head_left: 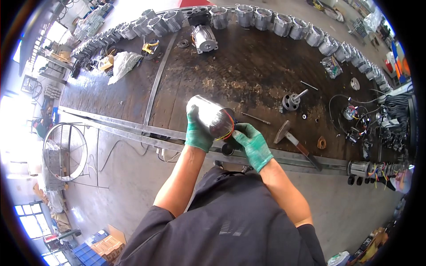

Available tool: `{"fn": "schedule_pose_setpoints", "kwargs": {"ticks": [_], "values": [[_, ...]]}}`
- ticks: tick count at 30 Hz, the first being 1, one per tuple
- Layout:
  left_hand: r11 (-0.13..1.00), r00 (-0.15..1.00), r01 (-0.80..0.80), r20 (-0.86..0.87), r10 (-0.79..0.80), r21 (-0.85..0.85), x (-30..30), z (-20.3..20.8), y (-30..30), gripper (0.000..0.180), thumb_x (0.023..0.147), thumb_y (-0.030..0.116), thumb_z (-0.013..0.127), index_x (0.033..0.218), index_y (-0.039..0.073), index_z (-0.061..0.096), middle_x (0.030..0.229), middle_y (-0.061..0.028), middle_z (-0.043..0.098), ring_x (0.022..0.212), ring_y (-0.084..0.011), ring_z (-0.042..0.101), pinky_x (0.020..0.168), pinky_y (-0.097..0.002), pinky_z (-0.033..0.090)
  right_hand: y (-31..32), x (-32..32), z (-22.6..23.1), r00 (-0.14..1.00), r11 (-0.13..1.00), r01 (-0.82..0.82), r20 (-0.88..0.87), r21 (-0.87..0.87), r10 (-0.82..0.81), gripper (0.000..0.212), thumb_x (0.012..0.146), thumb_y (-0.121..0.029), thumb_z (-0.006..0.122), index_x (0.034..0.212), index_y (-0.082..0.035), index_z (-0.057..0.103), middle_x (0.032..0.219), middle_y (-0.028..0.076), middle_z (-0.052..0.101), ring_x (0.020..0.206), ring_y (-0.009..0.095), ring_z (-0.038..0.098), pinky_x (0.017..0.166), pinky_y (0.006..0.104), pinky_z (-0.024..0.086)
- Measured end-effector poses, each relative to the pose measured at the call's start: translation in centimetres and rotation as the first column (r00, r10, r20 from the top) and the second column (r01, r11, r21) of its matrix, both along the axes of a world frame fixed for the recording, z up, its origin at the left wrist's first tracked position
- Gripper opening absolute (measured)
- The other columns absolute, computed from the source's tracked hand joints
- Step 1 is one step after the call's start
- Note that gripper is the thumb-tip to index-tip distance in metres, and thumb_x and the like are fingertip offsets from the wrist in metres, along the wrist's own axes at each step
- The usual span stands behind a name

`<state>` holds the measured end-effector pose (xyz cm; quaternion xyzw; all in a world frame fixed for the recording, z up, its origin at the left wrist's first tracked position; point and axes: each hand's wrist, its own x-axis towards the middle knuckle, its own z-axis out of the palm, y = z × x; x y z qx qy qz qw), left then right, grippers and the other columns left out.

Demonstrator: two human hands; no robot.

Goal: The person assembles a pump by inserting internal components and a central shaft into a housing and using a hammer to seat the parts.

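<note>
A shiny metal cylinder, a motor stator, is held tilted above the near edge of the workbench. Red and yellow wires curve around its dark right end. My left hand, in a green glove, is wrapped around its left side. At the wired end is my right hand, also gloved in green, with bent fingers closed at the wires; its fingertips are partly hidden. Right of it lie a thin metal rod and a hammer, whose handle reaches over the bench edge.
Grey motor housings line the bench's far edge; an assembled motor stands near them. A shafted round part and a washer sit right of centre. Cables pile at far right. A large fan stands left.
</note>
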<state>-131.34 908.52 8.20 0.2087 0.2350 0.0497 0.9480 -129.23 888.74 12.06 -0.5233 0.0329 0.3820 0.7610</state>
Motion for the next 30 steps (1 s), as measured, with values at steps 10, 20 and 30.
{"fn": "schedule_pose_setpoints", "kwargs": {"ticks": [10,20,30], "values": [[0.981,0.997,0.076,-0.020,-0.081,-0.181,-1.8,-0.7,-0.7,0.085,0.085,0.073,0.063,0.141,0.009,0.053,0.135,-0.0133,0.064,0.124,-0.0334,0.062,0.111,-0.0524,0.049,0.3,-0.7,-0.8,0.989,0.999,0.040,0.141,-0.008,-0.039,0.031,0.101,-0.016,0.070,0.128,-0.003,0.061,0.108,0.004,0.071,0.092,0.010,0.068,0.075,0.0265,0.057],[0.957,0.985,0.093,-0.118,-0.129,-0.275,-2.6,0.0,-2.0,0.084,0.090,0.078,0.055,0.138,0.009,0.060,0.131,-0.0140,0.066,0.119,-0.0321,0.064,0.107,-0.0478,0.052,0.2,0.2,-0.7,0.701,0.975,0.076,0.707,-0.209,0.097,0.045,0.095,-0.008,0.074,0.136,-0.003,0.057,0.128,0.009,0.062,0.105,0.016,0.067,0.089,0.0303,0.057],[0.852,0.798,0.505,-0.300,-0.522,-0.140,-7.5,-1.3,-3.6,0.084,0.098,0.078,0.040,0.149,0.012,0.053,0.151,-0.0112,0.056,0.135,-0.0267,0.056,0.115,-0.0454,0.045,-1.9,-3.5,-3.2,0.409,0.953,0.056,0.877,-0.299,0.251,0.104,0.065,-0.022,0.099,0.148,-0.004,0.039,0.143,0.017,0.055,0.130,0.034,0.059,0.111,0.0403,0.049]]}}
